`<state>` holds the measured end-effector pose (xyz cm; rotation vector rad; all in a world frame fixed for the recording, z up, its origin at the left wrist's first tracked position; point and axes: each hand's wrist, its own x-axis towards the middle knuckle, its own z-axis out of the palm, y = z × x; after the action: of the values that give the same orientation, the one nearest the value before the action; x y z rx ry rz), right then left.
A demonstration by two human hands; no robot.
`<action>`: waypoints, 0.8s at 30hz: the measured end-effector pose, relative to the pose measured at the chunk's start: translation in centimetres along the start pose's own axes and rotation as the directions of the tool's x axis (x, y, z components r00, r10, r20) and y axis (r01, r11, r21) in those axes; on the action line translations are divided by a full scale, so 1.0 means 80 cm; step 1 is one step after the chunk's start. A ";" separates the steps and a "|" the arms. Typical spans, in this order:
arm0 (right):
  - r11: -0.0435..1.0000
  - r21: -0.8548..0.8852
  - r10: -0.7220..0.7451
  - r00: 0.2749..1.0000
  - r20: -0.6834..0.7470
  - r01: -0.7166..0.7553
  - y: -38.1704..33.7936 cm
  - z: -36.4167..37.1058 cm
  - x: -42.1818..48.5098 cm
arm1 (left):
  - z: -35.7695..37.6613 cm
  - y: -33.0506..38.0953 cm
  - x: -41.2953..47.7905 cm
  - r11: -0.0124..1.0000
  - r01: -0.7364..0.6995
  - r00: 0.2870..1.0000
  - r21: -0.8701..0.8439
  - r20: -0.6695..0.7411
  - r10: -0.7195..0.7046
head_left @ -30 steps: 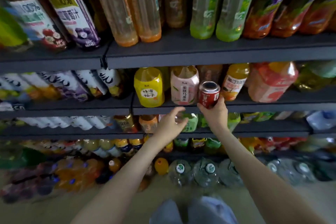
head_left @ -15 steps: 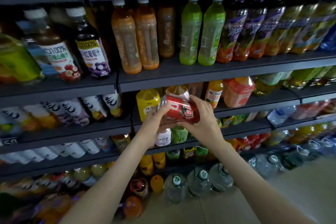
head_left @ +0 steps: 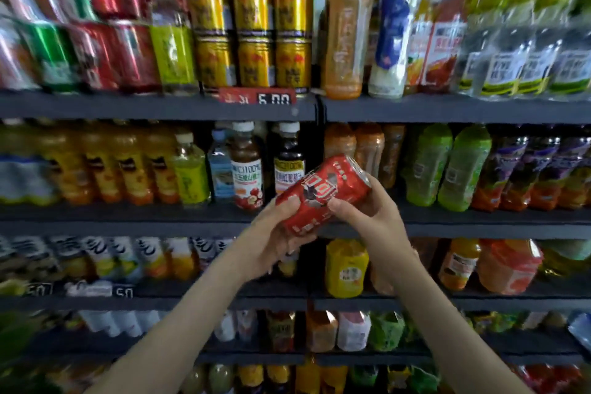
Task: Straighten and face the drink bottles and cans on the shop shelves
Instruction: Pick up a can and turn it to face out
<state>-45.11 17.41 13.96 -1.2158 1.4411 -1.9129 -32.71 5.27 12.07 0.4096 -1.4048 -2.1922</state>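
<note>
A second ago the red can (head_left: pixel 323 195) stood on the low shelf (head_left: pixel 479 301) among the juice bottles (head_left: pixel 347 269), with only the right hand (head_left: pixel 371 217) on it. Now it is off the shelf, in the middle of the view. Both hands hold it. The left hand (head_left: pixel 271 243) curls round its bottom end and the right hand grips its side. It leans, top pointing to 2 o'clock. The head has looked up, and more red cans (head_left: pixel 128 51) show at 10 o'clock. I think it belongs there. Those cans are blurry, so I cannot spot a gap.
</note>
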 end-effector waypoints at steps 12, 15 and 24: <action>0.802 -0.475 -0.272 0.929 0.250 0.363 -0.048 0.169 0.085 | -0.139 0.175 -0.035 0.889 -0.337 0.938 0.311 0.030 0.345; 0.407 -0.778 -0.337 0.871 0.359 0.478 -0.061 0.195 0.101 | -0.155 0.200 -0.043 0.780 -0.401 0.890 0.481 0.001 0.457; 0.453 -0.736 -0.442 0.843 0.305 0.504 -0.089 0.278 0.137 | -0.157 0.274 -0.081 0.464 -0.483 0.656 0.742 -0.043 0.753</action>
<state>-30.75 -0.28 26.08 -2.2924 2.2127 -1.4460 -15.61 -8.12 26.48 0.4150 -1.7321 -0.8642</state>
